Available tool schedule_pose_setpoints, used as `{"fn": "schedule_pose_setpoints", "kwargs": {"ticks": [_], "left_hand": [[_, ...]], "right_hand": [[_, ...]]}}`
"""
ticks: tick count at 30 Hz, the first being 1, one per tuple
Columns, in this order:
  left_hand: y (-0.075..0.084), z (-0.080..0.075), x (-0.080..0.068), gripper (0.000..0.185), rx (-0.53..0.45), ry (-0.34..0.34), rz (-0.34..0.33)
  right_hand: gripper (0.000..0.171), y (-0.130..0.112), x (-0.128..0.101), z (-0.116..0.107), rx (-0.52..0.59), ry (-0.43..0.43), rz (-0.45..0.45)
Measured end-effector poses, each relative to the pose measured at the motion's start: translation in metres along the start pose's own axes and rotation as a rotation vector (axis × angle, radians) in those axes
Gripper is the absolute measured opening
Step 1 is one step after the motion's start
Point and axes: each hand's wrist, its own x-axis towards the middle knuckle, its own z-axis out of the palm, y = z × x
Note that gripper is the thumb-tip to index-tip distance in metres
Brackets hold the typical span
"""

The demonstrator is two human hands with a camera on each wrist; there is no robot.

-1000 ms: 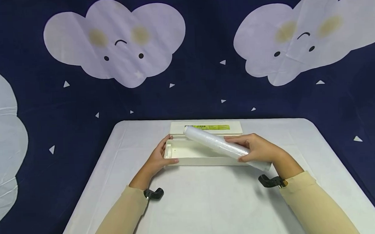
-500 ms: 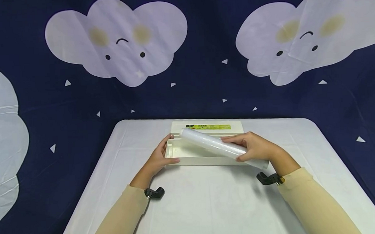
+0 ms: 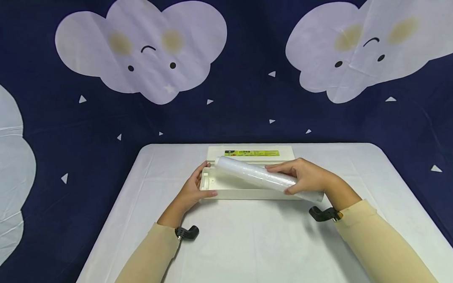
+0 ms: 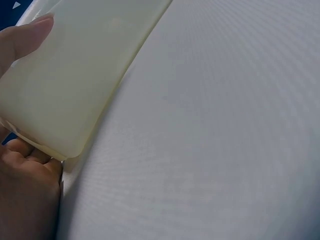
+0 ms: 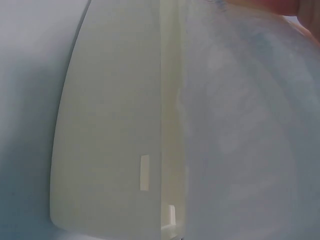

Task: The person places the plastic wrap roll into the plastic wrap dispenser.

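Observation:
A cream plastic wrap dispenser box (image 3: 248,194) lies lengthwise on the table with its lid (image 3: 254,159) tipped back behind it. My left hand (image 3: 190,190) grips the box's left end, thumb on the front wall and fingers round the far side; the left wrist view shows that thumb on the box (image 4: 85,75). A roll of cling film (image 3: 254,172) slants over the box, its left end farther back and its right end toward the front. My right hand (image 3: 308,178) holds the roll near its right end. In the right wrist view the roll (image 5: 240,130) stands close beside the box wall (image 5: 110,125).
A white cloth covers the table (image 3: 246,250). A yellow-green label (image 3: 251,153) is on the lid. Behind the table hangs a dark blue curtain (image 3: 248,111) with cloud prints. Each wrist wears a black camera mount (image 3: 187,233).
My right hand has brought the roll slightly left and lower over the box, its right end now nearer the box's right end. My left hand stays at the box's left end.

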Motion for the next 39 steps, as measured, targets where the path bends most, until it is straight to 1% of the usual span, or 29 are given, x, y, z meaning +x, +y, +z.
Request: {"fn": "schedule_pose_setpoints", "kwargs": {"ticks": [6,17,25,29,39], "left_hand": [[0.0,0.0,0.001,0.12,-0.015,-0.008,0.006],[0.001,0.0,-0.001,0.12,-0.03,-0.013,0.016],[0.0,0.0,-0.001,0.121,-0.043,-0.015,0.027],[0.001,0.0,-0.001,0.121,-0.032,-0.013,0.024],[0.002,0.0,-0.001,0.12,-0.03,-0.021,0.024]], "right_hand": [[0.078,0.0,0.004,0.0,0.021,-0.021,-0.019],[0.076,-0.001,0.011,0.003,0.089,-0.081,-0.01],[0.076,0.001,0.018,0.003,0.074,-0.111,-0.025],[0.076,0.003,0.02,0.003,0.07,-0.125,-0.03],[0.075,0.005,0.026,0.003,0.128,-0.171,-0.041]]}}
